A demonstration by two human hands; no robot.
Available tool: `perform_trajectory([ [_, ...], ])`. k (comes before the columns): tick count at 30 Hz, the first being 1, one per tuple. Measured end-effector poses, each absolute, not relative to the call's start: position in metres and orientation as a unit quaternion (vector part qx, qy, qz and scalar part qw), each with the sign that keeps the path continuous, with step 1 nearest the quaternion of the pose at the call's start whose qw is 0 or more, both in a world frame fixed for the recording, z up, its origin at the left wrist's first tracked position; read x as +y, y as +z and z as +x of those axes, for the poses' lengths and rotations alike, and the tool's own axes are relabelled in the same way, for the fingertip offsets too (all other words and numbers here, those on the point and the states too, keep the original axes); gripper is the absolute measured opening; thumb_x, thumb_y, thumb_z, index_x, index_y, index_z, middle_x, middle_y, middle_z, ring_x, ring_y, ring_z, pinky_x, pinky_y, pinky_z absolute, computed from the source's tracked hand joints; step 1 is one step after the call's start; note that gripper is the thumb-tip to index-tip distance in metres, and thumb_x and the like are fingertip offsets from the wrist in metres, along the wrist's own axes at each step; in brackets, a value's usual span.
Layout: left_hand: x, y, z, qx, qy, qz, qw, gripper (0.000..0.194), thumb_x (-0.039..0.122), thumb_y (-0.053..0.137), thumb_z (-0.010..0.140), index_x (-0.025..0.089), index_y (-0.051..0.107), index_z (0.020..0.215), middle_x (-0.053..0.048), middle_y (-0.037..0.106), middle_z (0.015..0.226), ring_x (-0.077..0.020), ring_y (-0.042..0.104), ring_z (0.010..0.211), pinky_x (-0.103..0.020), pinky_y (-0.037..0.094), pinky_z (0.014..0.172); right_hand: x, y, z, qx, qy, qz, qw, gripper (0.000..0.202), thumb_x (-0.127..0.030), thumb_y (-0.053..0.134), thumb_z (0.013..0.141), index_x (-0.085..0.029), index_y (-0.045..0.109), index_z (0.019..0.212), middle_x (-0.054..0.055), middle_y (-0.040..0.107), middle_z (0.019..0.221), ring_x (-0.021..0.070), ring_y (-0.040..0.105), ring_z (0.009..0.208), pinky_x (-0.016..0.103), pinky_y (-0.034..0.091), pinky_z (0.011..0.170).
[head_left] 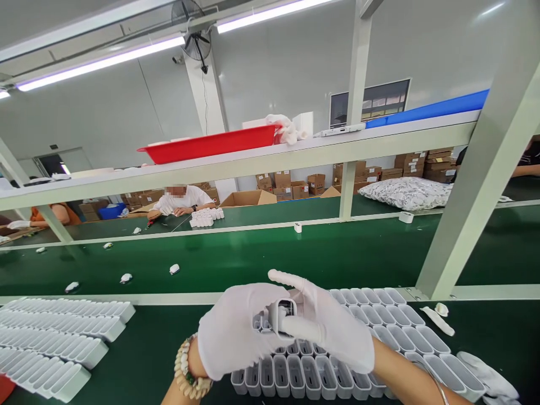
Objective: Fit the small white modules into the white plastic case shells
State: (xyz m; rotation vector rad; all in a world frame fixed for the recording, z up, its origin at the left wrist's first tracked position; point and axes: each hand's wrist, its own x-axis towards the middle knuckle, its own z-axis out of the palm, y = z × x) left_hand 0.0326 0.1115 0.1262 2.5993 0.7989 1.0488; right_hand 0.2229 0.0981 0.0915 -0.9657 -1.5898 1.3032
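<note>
In white gloves, my left hand [244,329] and my right hand [333,323] meet in the middle of the view. Between them is a small white housing [282,318], its open end showing darker parts inside. My left fingers wrap round its left side; my right thumb presses at its front, while the right index finger stretches out above. Beneath the hands stand rows of open white cases [310,377] on the dark green bench. More rows of white cases [63,337] stand at the left.
A green conveyor [236,253] carries several small white pieces. Overhead, a shelf holds a red tray [215,143]. A slanted post [476,197] rises at the right, near a loose glove [489,377]. Across the belt sits a person [185,199] in white.
</note>
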Motion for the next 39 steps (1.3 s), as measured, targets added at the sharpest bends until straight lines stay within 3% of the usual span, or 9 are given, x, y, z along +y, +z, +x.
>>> perform_trajectory([
  [5, 0.126, 0.118, 0.043, 0.377, 0.324, 0.858, 0.132, 0.028, 0.014, 0.074, 0.071, 0.021, 0.067, 0.097, 0.001, 0.072, 0.086, -0.0159, 0.067, 0.073, -0.029, 0.057, 0.071, 0.100, 0.093, 0.222, -0.698, 0.356, -0.487, 0.385, 0.079, -0.052, 0.061, 0.080, -0.014, 0.042, 0.146, 0.007, 0.070, 0.089, 0.0279, 0.064, 0.089, 0.051, 0.048, 0.089],
  [9, 0.130, 0.107, 0.060, 0.403, 0.339, 0.838, 0.141, 0.028, 0.008, 0.066, 0.076, 0.023, 0.066, 0.099, 0.000, 0.071, 0.094, -0.0167, 0.067, 0.084, -0.031, 0.057, 0.079, 0.108, 0.089, 0.221, -0.630, 0.367, -0.527, 0.436, 0.068, -0.040, 0.062, 0.079, -0.016, 0.048, 0.141, 0.001, 0.068, 0.071, 0.0234, 0.062, 0.067, 0.039, 0.050, 0.066],
  [12, 0.132, 0.104, 0.057, 0.424, 0.351, 0.819, 0.160, 0.050, 0.015, 0.071, 0.075, 0.023, 0.059, 0.122, -0.002, 0.068, 0.099, -0.0179, 0.067, 0.086, -0.033, 0.058, 0.082, 0.126, 0.087, 0.228, -0.520, 0.554, -0.423, 0.495, 0.024, -0.035, 0.062, 0.076, -0.018, 0.070, 0.090, -0.002, 0.060, 0.055, 0.0153, 0.051, 0.046, 0.028, 0.036, 0.046],
  [14, 0.135, 0.105, 0.045, 0.450, 0.342, 0.808, 0.163, 0.052, 0.026, 0.072, 0.075, 0.023, 0.058, 0.126, -0.001, 0.066, 0.092, -0.0171, 0.065, 0.076, -0.035, 0.058, 0.077, 0.139, 0.086, 0.235, -0.462, 0.649, -0.361, 0.484, 0.024, -0.037, 0.057, 0.074, -0.019, 0.058, 0.059, -0.003, 0.053, 0.049, 0.0098, 0.037, 0.034, 0.027, 0.024, 0.038],
  [16, 0.142, 0.106, 0.028, 0.465, 0.328, 0.804, 0.175, 0.043, 0.033, 0.067, 0.079, 0.023, 0.063, 0.120, 0.000, 0.066, 0.087, -0.0165, 0.062, 0.070, -0.035, 0.058, 0.074, 0.148, 0.084, 0.239, -0.440, 0.677, -0.353, 0.473, 0.029, -0.041, 0.052, 0.072, -0.020, 0.049, 0.052, -0.002, 0.054, 0.054, 0.0064, 0.027, 0.030, 0.027, 0.019, 0.036],
  [21, 0.160, 0.078, -0.016, 0.496, 0.298, 0.781, 0.236, 0.028, 0.031, 0.055, 0.083, 0.021, 0.068, 0.105, -0.002, 0.070, 0.085, -0.0177, 0.064, 0.071, -0.031, 0.057, 0.070, 0.157, 0.077, 0.239, -0.428, 0.699, -0.362, 0.444, 0.026, -0.044, 0.053, 0.071, -0.018, 0.055, 0.065, -0.002, 0.057, 0.062, 0.0051, 0.027, 0.031, 0.027, 0.019, 0.036],
  [26, 0.151, 0.018, -0.050, 0.579, 0.271, 0.729, 0.244, 0.035, 0.014, 0.054, 0.075, 0.019, 0.067, 0.107, -0.007, 0.071, 0.100, -0.0220, 0.067, 0.091, -0.036, 0.055, 0.088, 0.169, 0.062, 0.250, -0.490, 0.641, -0.433, 0.401, 0.032, -0.050, 0.058, 0.073, -0.018, 0.059, 0.076, -0.004, 0.050, 0.055, 0.0082, 0.032, 0.037, 0.027, 0.024, 0.038],
  [33, 0.133, -0.018, -0.055, 0.484, 0.265, 0.774, 0.310, 0.040, 0.008, 0.062, 0.069, 0.025, 0.068, 0.105, -0.004, 0.062, 0.126, -0.0221, 0.059, 0.116, -0.035, 0.050, 0.099, 0.237, 0.038, 0.261, -0.617, 0.384, -0.636, 0.260, 0.026, -0.037, 0.058, 0.092, -0.016, 0.059, 0.108, 0.003, 0.065, 0.088, 0.0139, 0.059, 0.067, 0.028, 0.049, 0.060],
  [39, 0.135, -0.032, -0.043, 0.435, 0.267, 0.802, 0.310, 0.008, 0.022, 0.068, 0.079, 0.025, 0.070, 0.087, 0.001, 0.069, 0.107, -0.0192, 0.064, 0.106, -0.030, 0.048, 0.100, 0.277, 0.009, 0.257, -0.669, 0.188, -0.715, 0.073, 0.030, -0.040, 0.057, 0.095, -0.017, 0.060, 0.113, 0.007, 0.064, 0.109, 0.0201, 0.063, 0.092, 0.041, 0.053, 0.082],
])
